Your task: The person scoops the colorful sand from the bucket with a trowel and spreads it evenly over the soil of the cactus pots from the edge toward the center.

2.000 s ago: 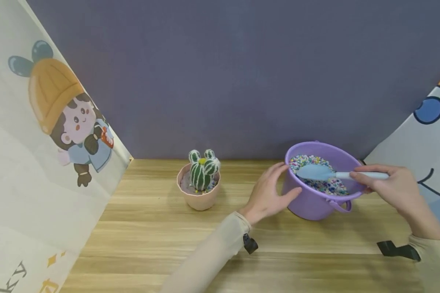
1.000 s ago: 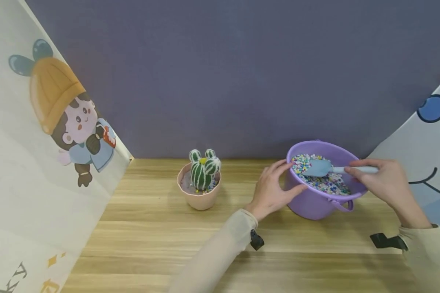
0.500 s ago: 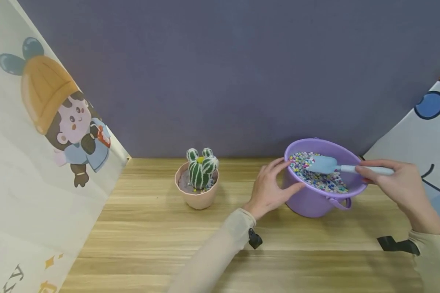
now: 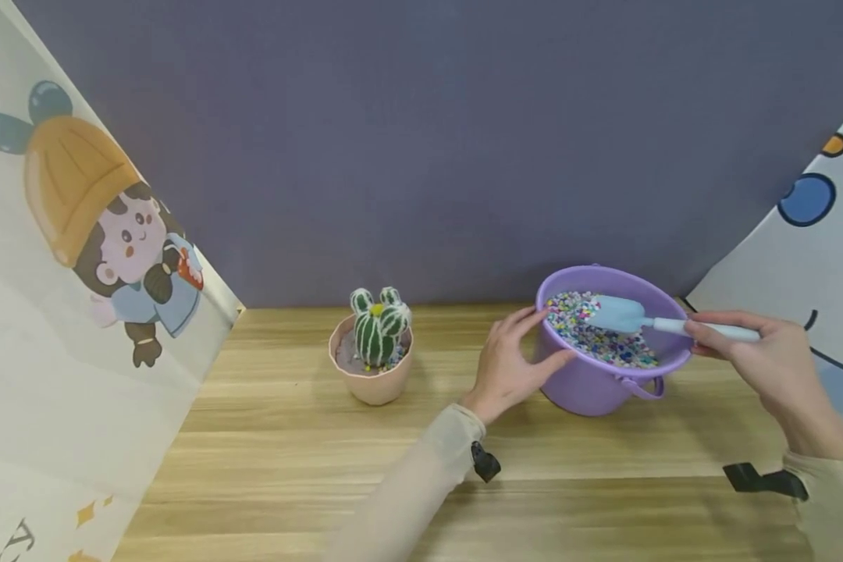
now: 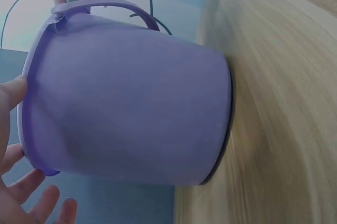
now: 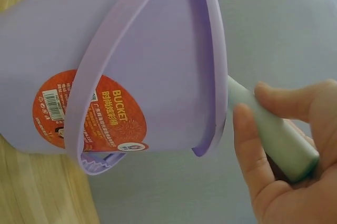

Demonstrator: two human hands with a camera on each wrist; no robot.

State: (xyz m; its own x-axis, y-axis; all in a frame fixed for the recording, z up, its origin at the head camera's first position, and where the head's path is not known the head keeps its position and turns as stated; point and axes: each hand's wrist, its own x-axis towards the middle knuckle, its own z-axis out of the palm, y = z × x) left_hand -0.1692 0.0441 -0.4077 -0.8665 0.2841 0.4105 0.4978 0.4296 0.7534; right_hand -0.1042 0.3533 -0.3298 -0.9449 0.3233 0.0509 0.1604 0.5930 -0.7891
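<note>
In the head view, a purple bucket (image 4: 583, 390) of small multicoloured pebbles (image 4: 614, 347) stands upright on the table. My left hand (image 4: 509, 367) touches the left side of its rim with thumb and fingers spread apart. The left wrist view puts the thumb (image 5: 15, 91) and fingertips right at that rim. My right hand (image 4: 773, 359) grips the white handle of a trowel (image 4: 618, 314), seen closer in the right wrist view as a pale handle (image 6: 274, 134) held by thumb and fingers. Its light-blue blade lies inside the bucket, its tip among the pebbles.
A potted cactus (image 4: 375, 339) in a pink pot (image 4: 375, 388) stands left of the bucket on the wooden table (image 4: 267, 453). A dark panel (image 4: 407, 156) rises behind, and printed white walls (image 4: 35, 390) close off both sides. The bucket's handle (image 6: 105, 60) hangs down.
The trowel first moves left and down into the pebbles, then back right, and pebbles now show on its blade tip. The left hand stays at the rim. The whole view has shifted slightly.
</note>
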